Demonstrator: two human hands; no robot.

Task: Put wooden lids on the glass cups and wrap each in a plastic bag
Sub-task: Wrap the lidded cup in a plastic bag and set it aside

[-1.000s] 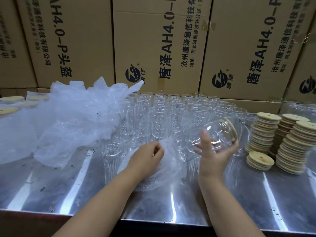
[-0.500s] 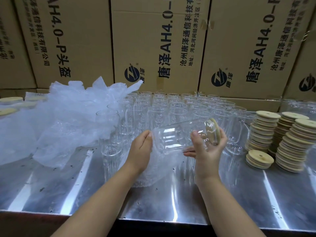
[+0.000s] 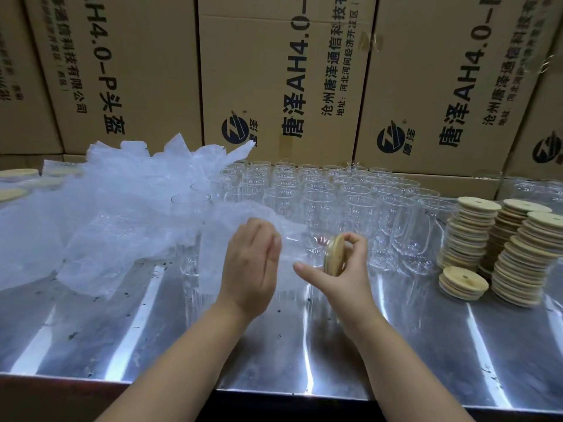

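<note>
A glass cup (image 3: 307,249) with a wooden lid (image 3: 334,258) lies on its side in the air above the metal table (image 3: 411,354). My right hand (image 3: 338,278) grips its lidded end, thumb and fingers curled round the lid. A clear plastic bag (image 3: 240,220) covers the cup's other end. My left hand (image 3: 251,263) holds the bag at that end, its back toward me. Several bare glass cups (image 3: 359,202) stand in rows behind.
Stacks of wooden lids (image 3: 499,239) stand at the right, a short stack (image 3: 463,281) in front. A heap of plastic bags (image 3: 106,208) lies at the left, with lidded cups (image 3: 12,193) at the far left. Cardboard boxes (image 3: 274,71) wall the back.
The cup has been turned level and brought lower and left, into the bag. My left hand rose from the table and drew the bag over the cup's base.
</note>
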